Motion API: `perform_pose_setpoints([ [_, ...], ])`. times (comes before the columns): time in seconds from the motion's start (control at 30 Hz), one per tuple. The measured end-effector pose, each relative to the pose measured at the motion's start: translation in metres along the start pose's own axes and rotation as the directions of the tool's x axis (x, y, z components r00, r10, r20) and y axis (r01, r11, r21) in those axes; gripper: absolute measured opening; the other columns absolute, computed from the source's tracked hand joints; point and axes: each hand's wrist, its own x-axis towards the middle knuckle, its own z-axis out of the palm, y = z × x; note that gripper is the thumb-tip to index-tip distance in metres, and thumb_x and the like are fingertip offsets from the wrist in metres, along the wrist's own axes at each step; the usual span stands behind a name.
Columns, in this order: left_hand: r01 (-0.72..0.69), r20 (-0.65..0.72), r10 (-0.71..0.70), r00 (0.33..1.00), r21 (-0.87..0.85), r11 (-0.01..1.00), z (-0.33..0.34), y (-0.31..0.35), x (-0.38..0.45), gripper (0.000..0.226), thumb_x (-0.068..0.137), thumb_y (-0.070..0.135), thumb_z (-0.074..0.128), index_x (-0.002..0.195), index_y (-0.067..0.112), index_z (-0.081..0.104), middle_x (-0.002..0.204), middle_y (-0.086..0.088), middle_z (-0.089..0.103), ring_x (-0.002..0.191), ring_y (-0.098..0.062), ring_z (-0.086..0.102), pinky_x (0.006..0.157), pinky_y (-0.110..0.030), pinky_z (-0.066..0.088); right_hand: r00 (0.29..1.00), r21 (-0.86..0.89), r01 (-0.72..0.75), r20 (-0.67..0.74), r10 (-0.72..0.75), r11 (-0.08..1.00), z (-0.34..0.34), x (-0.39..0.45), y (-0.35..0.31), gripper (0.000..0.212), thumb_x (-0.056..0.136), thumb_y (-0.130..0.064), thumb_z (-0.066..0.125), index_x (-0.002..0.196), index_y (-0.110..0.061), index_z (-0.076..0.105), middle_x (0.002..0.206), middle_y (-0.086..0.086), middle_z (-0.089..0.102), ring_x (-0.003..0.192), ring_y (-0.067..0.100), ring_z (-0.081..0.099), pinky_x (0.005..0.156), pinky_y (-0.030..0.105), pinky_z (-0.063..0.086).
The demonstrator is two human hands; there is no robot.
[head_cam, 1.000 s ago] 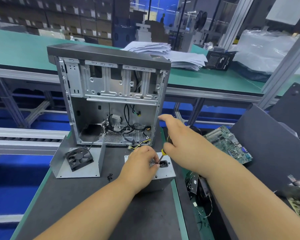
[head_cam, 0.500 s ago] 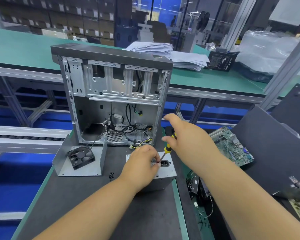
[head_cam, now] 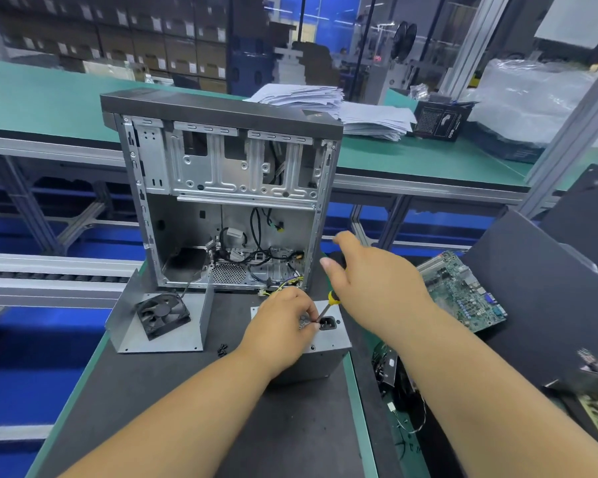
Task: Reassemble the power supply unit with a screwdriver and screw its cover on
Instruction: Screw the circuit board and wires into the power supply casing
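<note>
**Driving a screw into the supply's socket face**

Pinching at the screwdriver tip, the left hand [head_cam: 283, 326] rests curled on top of the grey metal power supply box [head_cam: 325, 353], which sits on the dark mat [head_cam: 194, 408] near its right edge, just in front of the open silver computer case [head_cam: 221, 201]. The right hand [head_cam: 377, 288] wraps loosely around the yellow-and-black-handled screwdriver [head_cam: 328, 305], index finger and thumb extended; the shaft slants down to a spot beside the black power socket [head_cam: 328, 323]. Left of the box lies the bent grey sheet-metal cover with a black fan [head_cam: 163, 315], with small black screws [head_cam: 222, 350] between them. A green circuit board [head_cam: 460, 291] lies to the right.
</note>
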Motion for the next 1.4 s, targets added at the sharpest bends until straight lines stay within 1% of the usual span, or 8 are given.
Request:
perform_pose_setpoints([
  [0.1,-0.002,0.011,0.002,1.0,0.009,1.0,0.0,-0.002,0.004,0.014,0.084,0.026,0.069,0.082,0.032,0.056,0.1,0.016,0.052,0.102,-0.007,0.046,0.091,-0.023,0.039,0.99,0.319,0.078,0.09,-0.112,0.945,-0.004,0.002,0.001,0.053,0.091,-0.022,0.053,0.135,-0.035,0.027,0.086,-0.013,0.04,0.062,0.006,0.047,0.048,0.027,0.031],
  [0.27,0.014,0.012,-0.014,1.0,-0.006,1.0,0.001,-0.003,0.004,0.015,0.084,0.027,0.07,0.08,0.034,0.057,0.099,0.017,0.052,0.1,-0.005,0.045,0.089,-0.022,0.039,1.0,-0.141,-0.024,0.009,0.026,0.99,-0.002,0.006,-0.006,0.034,0.099,-0.054,0.039,0.112,-0.023,0.047,0.069,-0.007,0.048,0.063,0.019,0.049,0.046,0.029,0.027],
  [0.43,0.014,0.017,-0.015,1.0,0.025,1.0,-0.001,0.0,0.004,0.013,0.084,0.026,0.07,0.081,0.031,0.057,0.1,0.014,0.053,0.1,-0.007,0.045,0.087,-0.021,0.038,0.989,0.317,0.056,0.114,-0.097,0.947,-0.009,0.005,-0.001,0.036,0.097,-0.027,0.051,0.13,-0.029,0.035,0.089,-0.009,0.046,0.063,0.006,0.047,0.049,0.027,0.031],
  [0.6,0.019,0.022,-0.019,1.0,0.03,0.999,0.0,-0.001,0.004,0.009,0.084,0.028,0.07,0.085,0.03,0.062,0.103,0.014,0.053,0.102,-0.007,0.046,0.089,-0.023,0.039,1.0,-0.086,-0.021,-0.017,0.02,0.996,-0.002,0.006,-0.002,0.034,0.101,-0.049,0.039,0.119,-0.021,0.046,0.075,-0.003,0.053,0.067,0.023,0.052,0.048,0.03,0.03],
  [0.73,0.023,0.018,-0.024,1.0,0.015,1.0,0.0,-0.002,0.004,0.01,0.084,0.027,0.071,0.083,0.031,0.061,0.102,0.014,0.053,0.102,-0.008,0.046,0.089,-0.024,0.04,0.983,0.326,-0.015,0.175,-0.045,0.945,-0.005,0.008,0.006,0.048,0.094,-0.023,0.05,0.135,-0.033,0.026,0.091,-0.008,0.048,0.064,0.017,0.053,0.048,0.032,0.035],
  [0.97,0.029,0.026,-0.029,0.999,0.015,0.999,0.0,0.0,0.003,0.013,0.084,0.027,0.07,0.082,0.033,0.059,0.103,0.015,0.052,0.102,-0.009,0.047,0.089,-0.025,0.04,0.995,-0.121,-0.095,0.024,0.098,0.988,-0.003,0.006,-0.003,0.037,0.098,-0.057,0.038,0.095,-0.023,0.049,0.066,-0.006,0.046,0.062,0.019,0.047,0.048,0.028,0.027],
  [1.13,0.018,0.023,-0.019,1.0,0.035,0.999,-0.002,0.003,0.002,0.015,0.085,0.027,0.07,0.081,0.032,0.056,0.102,0.014,0.052,0.101,-0.008,0.046,0.086,-0.022,0.038,0.987,0.318,0.043,0.135,-0.09,0.947,-0.009,0.005,0.0,0.029,0.094,-0.021,0.051,0.121,-0.027,0.041,0.1,-0.006,0.045,0.068,0.006,0.047,0.052,0.026,0.031],
  [1.4,0.021,0.003,-0.021,1.0,0.021,1.0,0.0,0.001,-0.001,0.012,0.084,0.028,0.07,0.082,0.032,0.059,0.102,0.017,0.052,0.102,-0.006,0.045,0.087,-0.022,0.037,0.997,0.112,0.056,0.042,-0.061,0.992,-0.002,0.001,-0.002,0.027,0.097,-0.034,0.049,0.119,-0.022,0.04,0.098,0.0,0.053,0.066,0.018,0.051,0.049,0.03,0.031],
])
